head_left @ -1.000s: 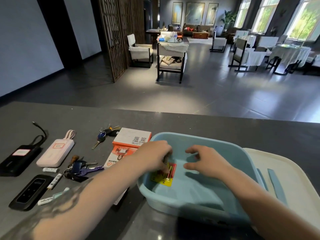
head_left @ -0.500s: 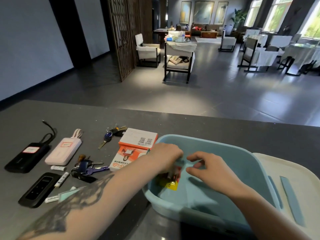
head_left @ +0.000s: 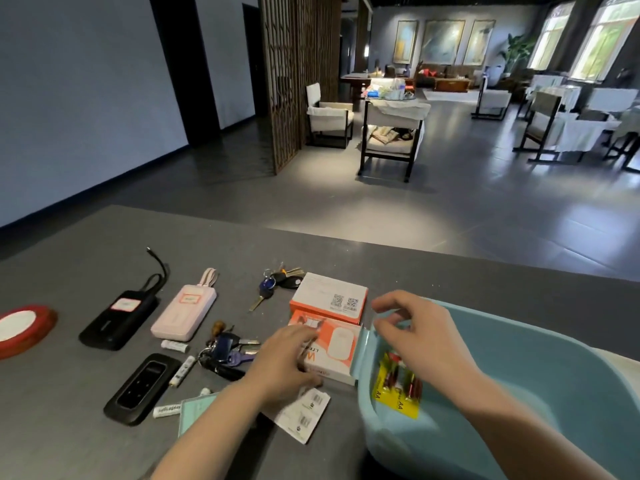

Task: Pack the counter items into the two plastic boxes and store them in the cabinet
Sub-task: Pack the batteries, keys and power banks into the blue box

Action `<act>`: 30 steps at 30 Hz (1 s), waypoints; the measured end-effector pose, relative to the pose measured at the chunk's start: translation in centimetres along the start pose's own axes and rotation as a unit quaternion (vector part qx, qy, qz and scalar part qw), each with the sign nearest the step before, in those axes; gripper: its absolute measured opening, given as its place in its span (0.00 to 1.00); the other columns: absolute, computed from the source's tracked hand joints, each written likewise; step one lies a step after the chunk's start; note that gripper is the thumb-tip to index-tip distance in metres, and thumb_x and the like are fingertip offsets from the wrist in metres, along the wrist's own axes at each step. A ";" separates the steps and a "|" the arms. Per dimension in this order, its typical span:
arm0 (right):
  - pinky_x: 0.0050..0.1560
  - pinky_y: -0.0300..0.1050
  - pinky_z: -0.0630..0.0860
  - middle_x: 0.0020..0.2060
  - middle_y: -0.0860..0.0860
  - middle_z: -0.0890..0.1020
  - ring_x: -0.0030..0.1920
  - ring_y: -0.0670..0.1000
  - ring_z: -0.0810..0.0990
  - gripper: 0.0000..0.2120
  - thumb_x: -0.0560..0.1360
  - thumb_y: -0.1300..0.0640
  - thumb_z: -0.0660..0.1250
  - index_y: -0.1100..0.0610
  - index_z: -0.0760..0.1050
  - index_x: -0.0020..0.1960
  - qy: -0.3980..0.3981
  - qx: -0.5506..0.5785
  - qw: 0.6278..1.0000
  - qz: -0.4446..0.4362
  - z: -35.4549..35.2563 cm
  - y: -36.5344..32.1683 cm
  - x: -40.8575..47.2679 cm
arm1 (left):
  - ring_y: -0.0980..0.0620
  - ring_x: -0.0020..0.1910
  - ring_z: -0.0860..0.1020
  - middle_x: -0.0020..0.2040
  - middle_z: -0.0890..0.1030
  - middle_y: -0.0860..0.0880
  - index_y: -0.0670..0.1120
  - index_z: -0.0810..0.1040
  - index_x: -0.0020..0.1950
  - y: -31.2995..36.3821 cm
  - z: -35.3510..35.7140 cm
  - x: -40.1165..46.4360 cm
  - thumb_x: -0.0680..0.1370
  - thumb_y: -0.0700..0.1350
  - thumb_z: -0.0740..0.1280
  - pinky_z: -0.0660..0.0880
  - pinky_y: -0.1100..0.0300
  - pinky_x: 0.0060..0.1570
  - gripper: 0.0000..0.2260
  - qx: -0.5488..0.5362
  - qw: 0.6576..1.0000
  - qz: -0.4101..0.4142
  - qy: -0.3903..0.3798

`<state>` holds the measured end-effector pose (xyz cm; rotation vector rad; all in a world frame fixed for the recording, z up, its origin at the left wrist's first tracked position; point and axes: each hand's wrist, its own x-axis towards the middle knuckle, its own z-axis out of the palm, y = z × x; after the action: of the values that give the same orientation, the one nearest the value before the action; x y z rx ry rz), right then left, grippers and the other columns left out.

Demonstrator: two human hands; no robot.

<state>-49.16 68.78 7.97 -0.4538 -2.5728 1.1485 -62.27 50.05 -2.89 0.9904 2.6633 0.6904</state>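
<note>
Light-blue plastic box (head_left: 519, 393), open, yellow AA battery pack (head_left: 398, 389) flat inside

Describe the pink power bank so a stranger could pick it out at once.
Start at the blue plastic box on the grey counter and look far left, past both key bunches. The pink power bank lies flat beside a black power bank; it alone is pale pink, with a looped pink cord.

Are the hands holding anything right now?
No. The left hand lies on the orange box; the right hand hovers over the blue tub, holding nothing.
</note>
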 end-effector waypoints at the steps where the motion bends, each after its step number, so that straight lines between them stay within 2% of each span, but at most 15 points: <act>1: 0.44 0.49 0.80 0.37 0.43 0.80 0.37 0.43 0.80 0.09 0.72 0.56 0.69 0.42 0.79 0.48 0.003 -0.003 1.000 -0.003 0.3 -0.2 0.4 | 0.55 0.72 0.59 0.73 0.63 0.57 0.57 0.64 0.72 -0.3 -0.1 0.8 0.65 0.57 0.74 0.56 0.54 0.72 0.38 0.031 0.999 0.008 -0.016; 4: 0.38 0.41 0.78 0.36 0.41 0.80 0.35 0.38 0.78 0.10 0.71 0.56 0.69 0.42 0.79 0.48 0.008 -0.026 1.000 -0.008 0.8 -0.3 1.5 | 0.54 0.73 0.56 0.75 0.60 0.57 0.59 0.59 0.73 -0.5 -0.7 3.4 0.64 0.62 0.72 0.50 0.54 0.71 0.40 0.097 0.991 0.058 -0.066; 8: 0.39 0.30 0.71 0.41 0.38 0.81 0.41 0.37 0.78 0.10 0.73 0.55 0.67 0.40 0.76 0.48 -0.002 -0.077 0.997 0.000 1.2 -0.1 3.4 | 0.55 0.75 0.51 0.76 0.56 0.57 0.59 0.54 0.74 -0.9 -1.7 6.0 0.62 0.63 0.72 0.42 0.51 0.72 0.45 0.122 0.979 0.095 -0.135; 10: 0.41 0.33 0.73 0.42 0.38 0.81 0.42 0.37 0.78 0.11 0.74 0.55 0.66 0.39 0.75 0.50 -0.013 -0.102 0.995 0.004 1.4 -0.2 4.8 | 0.55 0.74 0.52 0.76 0.56 0.57 0.58 0.54 0.75 -1.3 -2.1 6.6 0.61 0.63 0.72 0.41 0.53 0.71 0.46 0.126 0.976 0.112 -0.136; 13: 0.47 0.40 0.76 0.47 0.40 0.81 0.42 0.40 0.78 0.11 0.74 0.55 0.66 0.44 0.76 0.55 -0.015 -0.137 0.990 0.012 1.7 -0.3 7.7 | 0.55 0.72 0.55 0.74 0.60 0.57 0.58 0.53 0.74 -2.0 -2.8 6.7 0.59 0.65 0.71 0.44 0.55 0.70 0.48 0.122 0.978 0.122 -0.118; 16: 0.54 0.44 0.76 0.55 0.45 0.80 0.51 0.47 0.78 0.16 0.74 0.55 0.66 0.48 0.76 0.61 -0.030 -0.200 0.979 0.011 2.4 -0.3 11.1 | 0.55 0.73 0.54 0.74 0.58 0.58 0.59 0.51 0.75 -2.5 -3.3 6.4 0.59 0.65 0.72 0.47 0.54 0.70 0.49 0.121 0.978 0.112 -0.125; 19: 0.58 0.48 0.75 0.63 0.48 0.76 0.61 0.52 0.76 0.22 0.74 0.56 0.67 0.50 0.70 0.67 -0.119 -0.290 0.950 0.008 4.4 0.5 14.2 | 0.55 0.74 0.52 0.75 0.58 0.58 0.56 0.52 0.76 -2.6 -3.7 5.9 0.60 0.65 0.73 0.45 0.54 0.70 0.50 0.120 0.980 0.102 -0.124; 21: 0.59 0.50 0.75 0.66 0.50 0.75 0.63 0.54 0.74 0.26 0.73 0.54 0.69 0.50 0.66 0.69 -0.199 -0.348 0.916 0.009 6.1 1.1 15.7 | 0.56 0.73 0.53 0.74 0.59 0.59 0.58 0.53 0.75 -3.0 -4.2 5.6 0.59 0.64 0.73 0.44 0.57 0.70 0.49 0.102 0.983 0.096 -0.121; 23: 0.61 0.53 0.73 0.67 0.52 0.73 0.65 0.55 0.73 0.33 0.71 0.49 0.72 0.49 0.62 0.72 -0.252 -0.375 0.892 0.010 7.5 1.8 16.9 | 0.56 0.71 0.56 0.71 0.61 0.60 0.59 0.55 0.74 -4.0 -5.4 5.4 0.58 0.62 0.74 0.45 0.60 0.69 0.49 0.096 0.986 0.090 -0.102; 26: 0.65 0.53 0.70 0.71 0.52 0.68 0.68 0.58 0.70 0.42 0.68 0.44 0.74 0.50 0.57 0.75 -0.286 -0.376 0.881 0.014 8.9 2.6 18.3 | 0.57 0.65 0.59 0.65 0.63 0.62 0.61 0.57 0.73 -6.2 -7.7 4.6 0.54 0.64 0.74 0.50 0.65 0.64 0.50 0.100 0.992 0.067 -0.022; 30: 0.65 0.56 0.68 0.72 0.52 0.65 0.69 0.58 0.68 0.49 0.65 0.43 0.77 0.50 0.53 0.76 -0.320 -0.390 0.863 0.021 10.2 3.3 19.0 | 0.57 0.62 0.62 0.62 0.63 0.61 0.60 0.58 0.73 -7.8 -8.9 3.0 0.51 0.67 0.70 0.58 0.65 0.62 0.51 0.088 0.994 0.022 0.067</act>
<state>-69.72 71.63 1.40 -0.3070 -3.5898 0.1831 -72.02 43.73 0.84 1.0846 2.8690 0.5563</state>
